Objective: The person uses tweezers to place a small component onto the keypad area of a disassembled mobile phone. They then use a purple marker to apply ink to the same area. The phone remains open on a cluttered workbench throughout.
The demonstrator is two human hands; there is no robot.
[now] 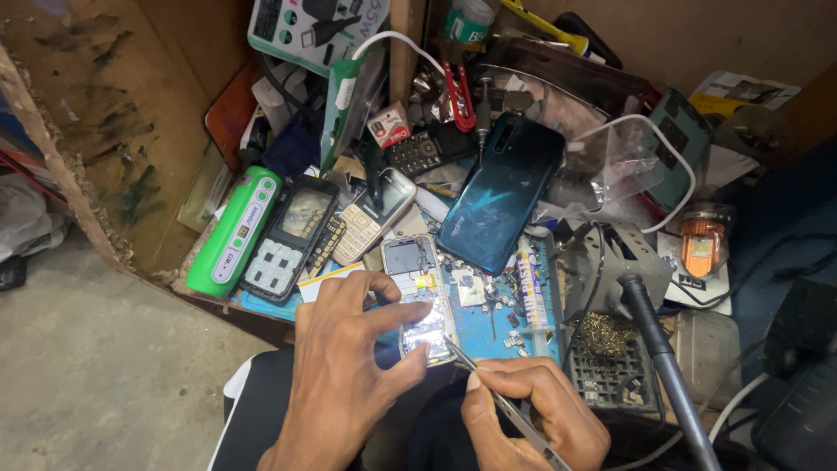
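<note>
Silver tweezers (501,403) pinched in the right hand (536,410) point up-left at the opened phone (421,301), its length running away, gripped by the left hand (349,366).

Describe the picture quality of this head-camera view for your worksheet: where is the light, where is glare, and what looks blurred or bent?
Head view: light falls from above, brightest on the blue mat; glare streaks the dark teal phone back and the opened phone under the left hand; the right hand with tweezers is slightly soft; edges bow from the wide lens; the right corner sinks into shadow.
</note>
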